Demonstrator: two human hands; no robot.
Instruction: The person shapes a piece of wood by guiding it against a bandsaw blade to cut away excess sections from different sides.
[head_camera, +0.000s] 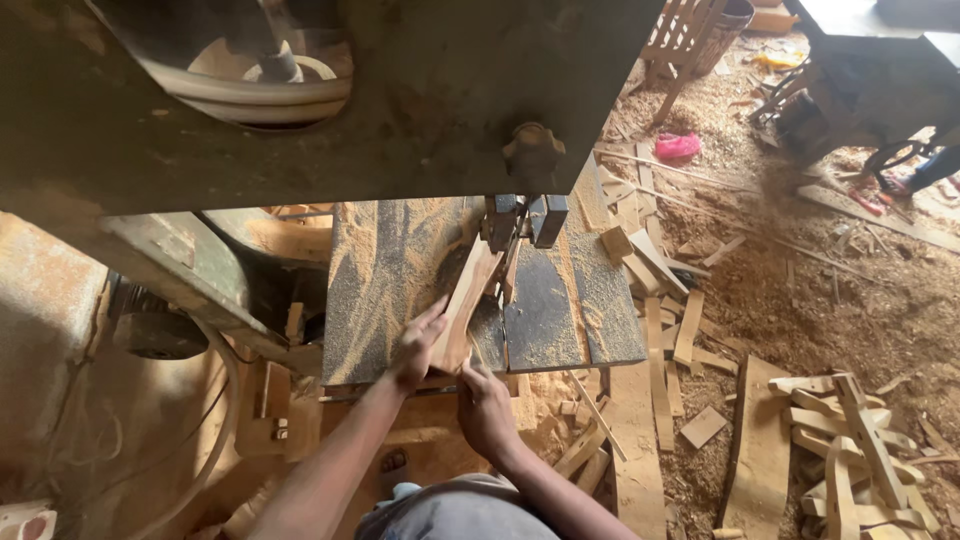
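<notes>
Feeding wood piece (463, 312) at saw table (580, 300).
Left hand (418, 345) flat, right hand (484, 405) gripping its end; fingers could slip toward blade.

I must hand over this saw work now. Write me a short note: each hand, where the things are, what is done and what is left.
Left hand: pressed flat on the narrow curved pale wood piece.
Right hand: grips its near end.
The piece lies on the sawdust-covered dark metal saw table, its far end at the blade guide.
Done: cut shaped pieces piled on the floor.
Left: the cut is not finished.
</notes>
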